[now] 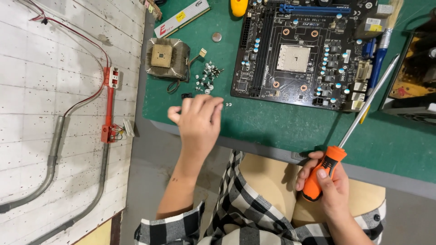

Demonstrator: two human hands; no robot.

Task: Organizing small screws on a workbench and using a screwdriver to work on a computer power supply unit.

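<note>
Bare green mat (272, 122) ahead, screw pile (208, 77), heatsink (165, 58), motherboard (309, 54) blocking beyond

My single head-worn view looks steeply down from close above the green counter (272, 131) edge, facing forward over my lap toward the motherboard (299, 50).

Black-and-white checked shirt sleeves (172, 227), small dark cuff button, tan trousers (263, 181), bare hands

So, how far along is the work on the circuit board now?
Done: the heatsink lies off the motherboard, socket bare, loose screws piled beside it. In hand: the right hand grips an orange screwdriver; the left hand reaches near the screws. Left: cannot tell.
</note>
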